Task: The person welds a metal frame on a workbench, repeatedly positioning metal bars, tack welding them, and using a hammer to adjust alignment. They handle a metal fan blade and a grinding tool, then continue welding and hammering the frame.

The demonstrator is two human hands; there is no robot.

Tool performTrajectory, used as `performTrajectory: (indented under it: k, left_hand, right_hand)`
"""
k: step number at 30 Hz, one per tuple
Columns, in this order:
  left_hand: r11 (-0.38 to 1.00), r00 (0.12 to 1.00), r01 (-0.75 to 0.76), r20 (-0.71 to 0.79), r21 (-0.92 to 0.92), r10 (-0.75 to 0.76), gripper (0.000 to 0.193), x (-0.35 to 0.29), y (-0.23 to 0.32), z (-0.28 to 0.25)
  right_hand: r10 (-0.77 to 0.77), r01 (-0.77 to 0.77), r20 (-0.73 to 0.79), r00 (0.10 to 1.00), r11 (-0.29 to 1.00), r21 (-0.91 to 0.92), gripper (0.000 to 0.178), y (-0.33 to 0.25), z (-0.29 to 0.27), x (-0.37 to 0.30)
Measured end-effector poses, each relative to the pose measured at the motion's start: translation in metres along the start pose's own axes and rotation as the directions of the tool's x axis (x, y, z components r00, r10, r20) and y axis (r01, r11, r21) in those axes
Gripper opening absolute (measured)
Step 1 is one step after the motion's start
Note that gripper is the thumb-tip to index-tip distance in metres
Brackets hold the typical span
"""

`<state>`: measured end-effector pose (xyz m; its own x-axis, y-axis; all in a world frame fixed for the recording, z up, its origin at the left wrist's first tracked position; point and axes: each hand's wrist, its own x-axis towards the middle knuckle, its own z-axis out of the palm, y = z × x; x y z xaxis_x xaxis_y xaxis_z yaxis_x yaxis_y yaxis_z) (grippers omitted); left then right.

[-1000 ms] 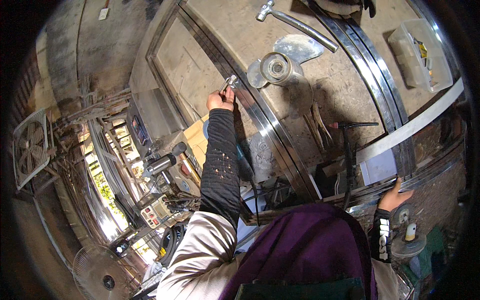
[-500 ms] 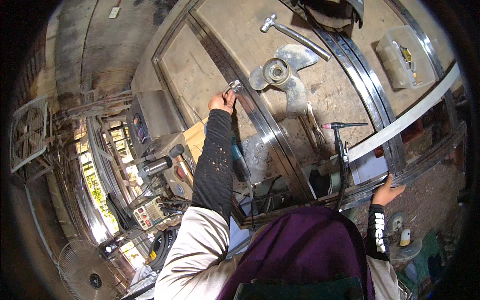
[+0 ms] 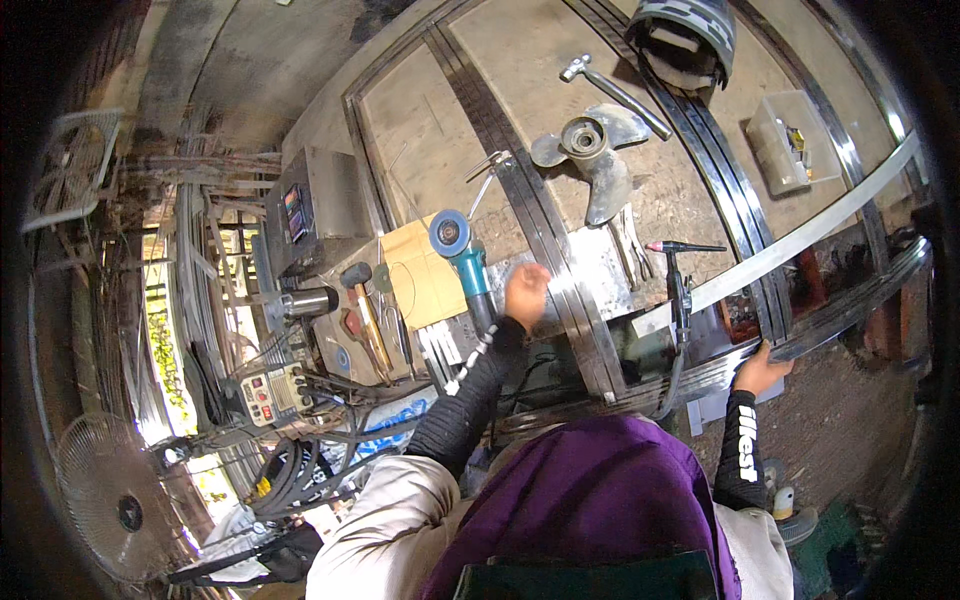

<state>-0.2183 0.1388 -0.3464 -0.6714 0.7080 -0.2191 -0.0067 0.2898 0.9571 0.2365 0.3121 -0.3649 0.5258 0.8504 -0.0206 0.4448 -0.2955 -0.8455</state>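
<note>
My left hand (image 3: 527, 296) hovers beside a shiny steel tube (image 3: 545, 235) of a frame. Its fingers look bent in but are smeared by motion, and nothing shows in them. Just left of it lies a teal angle grinder (image 3: 470, 272), its blue disc upward, partly on a tan sheet (image 3: 408, 262). A small metal clamp-like tool (image 3: 487, 166) rests by the same tube, farther off. At the near right, my right hand (image 3: 762, 372) grips the edge of the steel frame (image 3: 715, 368), thumb on top and the other fingers partly hidden. A welding torch (image 3: 680, 290) lies near it.
Beyond are a three-bladed propeller (image 3: 588, 140), a hammer (image 3: 622, 100), a welding helmet (image 3: 682, 45) and a clear plastic box (image 3: 790, 150). A pale flat bar (image 3: 800, 250) crosses the right side. At left stand a control box (image 3: 272, 396) and a fan (image 3: 125, 510).
My left hand has left the clamp-like tool and come back toward me, right of the grinder. My right hand has closed more around the frame's edge. The view has shifted.
</note>
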Motion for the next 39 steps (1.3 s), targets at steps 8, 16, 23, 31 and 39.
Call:
performTrajectory:
  k: [8, 16, 23, 31, 39]
  left_hand:
    - [0.953, 0.983, 0.139, 0.081, 0.271, -0.167, 0.04, -0.126, 0.01, 0.029]
    - [0.77, 0.774, -0.383, 0.632, 0.511, -0.035, 0.037, -0.175, 0.058, -0.06]
    - [0.961, 0.895, -0.016, 0.432, 0.277, -0.11, 0.036, -0.233, 0.023, -0.182]
    - [0.986, 0.974, -0.152, 0.18, 0.071, 0.137, 0.031, -0.143, 0.066, -0.24]
    - [0.944, 0.952, -0.305, 0.042, 0.123, 0.302, 0.027, -0.006, 0.139, -0.222]
  right_hand:
    - [0.029, -0.026, 0.022, 0.999, 0.995, -0.098, 0.085, -0.003, 0.005, 0.007]
    - [0.138, -0.145, -0.054, 0.989, 0.973, -0.179, 0.056, 0.016, -0.014, 0.01]
    - [-0.496, 0.491, 0.039, 0.867, 0.866, 0.089, 0.033, -0.023, -0.034, -0.147]
    - [-0.659, 0.644, 0.557, 0.505, 0.718, 0.265, 0.012, -0.125, -0.009, -0.268]
    - [-0.539, 0.636, 0.67, 0.511, 0.761, 0.128, 0.019, -0.162, 0.086, -0.243]
